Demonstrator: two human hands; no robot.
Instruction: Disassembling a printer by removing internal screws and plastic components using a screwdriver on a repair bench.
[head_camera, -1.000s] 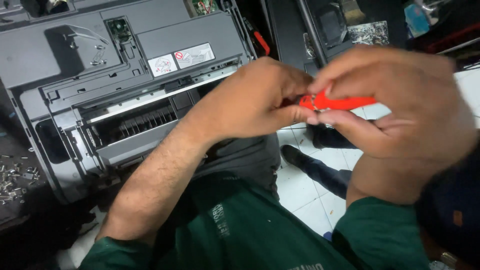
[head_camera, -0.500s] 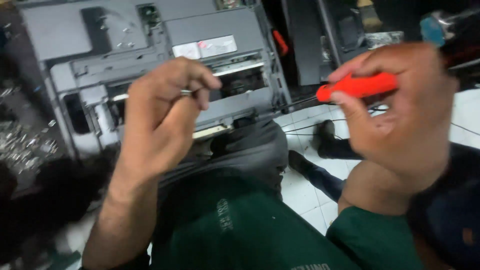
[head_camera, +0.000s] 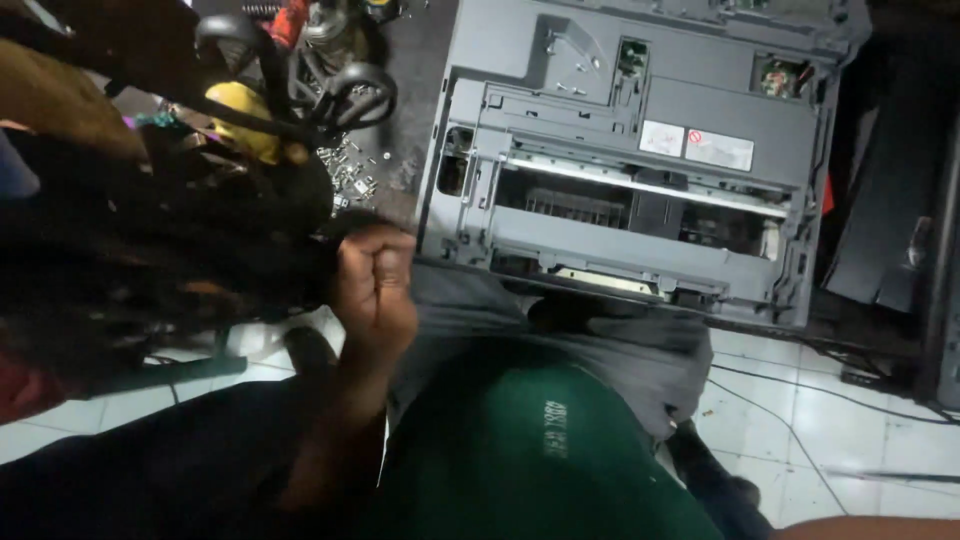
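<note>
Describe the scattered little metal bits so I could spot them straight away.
Start at the big grey opened machine. Just left of its edge, on the dark floor, lies a pile of small screws. They glint silver, unlike the yellow object beside them.

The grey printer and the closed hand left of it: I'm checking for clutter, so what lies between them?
In the head view, only a narrow strip of dark floor separates the left hand from the printer; loose screws lie farther up.

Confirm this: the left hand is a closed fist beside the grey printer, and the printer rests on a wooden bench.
Not quite. In the head view the left hand is a closed fist beside the grey printer, but the printer rests against the person's lap, above a white tiled floor; no wooden bench shows.
</note>
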